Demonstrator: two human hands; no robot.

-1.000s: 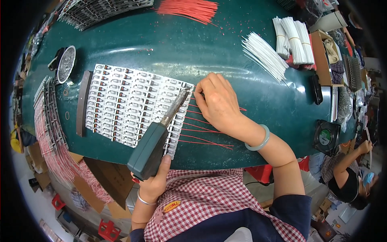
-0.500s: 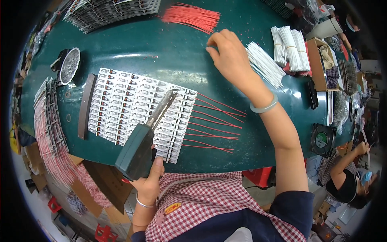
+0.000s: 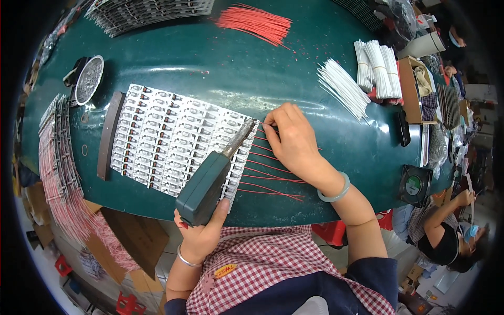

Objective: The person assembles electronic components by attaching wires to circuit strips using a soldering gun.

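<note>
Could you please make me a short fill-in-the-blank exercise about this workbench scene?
1. The left hand holds a tool whose body is dark ____.
2. Thin wires stick out from the ____ edge of the white panel, near the right hand.
3. Those wires are coloured ____.
4. A long dark bar lies along the panel's ____ edge, as the picture shows it.

Missing words: green; right; red; left.

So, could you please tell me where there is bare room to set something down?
Bare tabletop lies between the right hand, loose white wires and black fan. Another, lightly littered patch lies between the white panel and red wire pile. The panel's right edge is crowded with red leads and the gun-shaped tool.
</note>
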